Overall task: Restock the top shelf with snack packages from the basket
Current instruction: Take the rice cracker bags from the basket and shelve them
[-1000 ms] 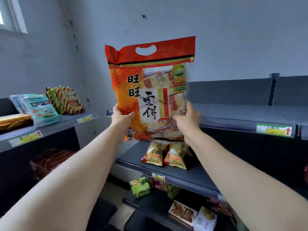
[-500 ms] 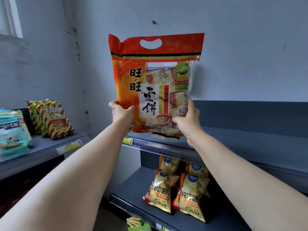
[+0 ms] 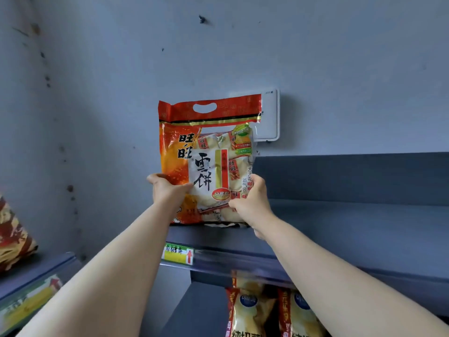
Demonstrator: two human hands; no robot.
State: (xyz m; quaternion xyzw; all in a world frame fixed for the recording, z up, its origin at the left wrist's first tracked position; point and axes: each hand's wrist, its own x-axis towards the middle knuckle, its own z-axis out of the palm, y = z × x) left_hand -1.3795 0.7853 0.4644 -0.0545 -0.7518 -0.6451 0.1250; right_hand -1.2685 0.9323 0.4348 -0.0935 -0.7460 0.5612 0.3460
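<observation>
**A:** What is my grip doing?

**B:** Both hands are closed on the snack package (image 3: 206, 161). Your left hand (image 3: 167, 190) clasps its lower left edge, with the thumb lying across the orange front and the fingers wrapped round the side. Your right hand (image 3: 252, 203) grips the lower right edge the same way, with the thumb on the front by the clear window and the fingers curled round the edge.

**A:** And where is the package?

**B:** It stands upright at the left end of the top shelf (image 3: 340, 227), label facing you, with its bottom edge down at the shelf board — whether its back touches the rear panel, I cannot tell. Its red handle strip overlaps a white box (image 3: 269, 117) mounted on the wall behind.

**A:** Anything else near?

**B:** A yellow price tag (image 3: 178, 253) sits on the shelf's front rail, just beside your left forearm. Yellow chip bags (image 3: 247, 310) stand on the shelf below — and a striped bag (image 3: 14, 234) sits on a separate shelf at your far left.
</observation>
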